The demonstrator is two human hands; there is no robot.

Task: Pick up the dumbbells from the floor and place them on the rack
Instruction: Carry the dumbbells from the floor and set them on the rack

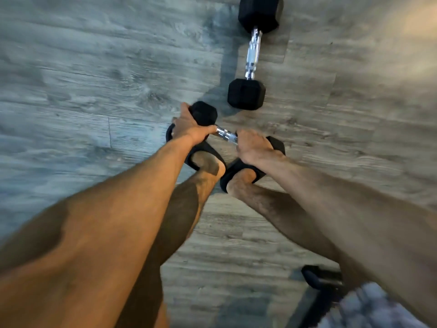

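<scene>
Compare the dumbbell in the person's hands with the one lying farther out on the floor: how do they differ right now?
The near dumbbell is gripped by both the left hand and the right hand; the far dumbbell lies untouched on the wood floor. The near dumbbell's chrome handle is mostly covered, the far dumbbell's fully exposed. The near one runs crosswise, the far one points away. Both have black hex heads.

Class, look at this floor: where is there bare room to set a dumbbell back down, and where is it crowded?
Free: the wide stretch of wood floor left of the left hand, and the floor right of the far dumbbell. Crowded: the middle, where both hands grip the near dumbbell above the sandalled feet, with the far dumbbell just beyond. The right hand covers one end.
</scene>
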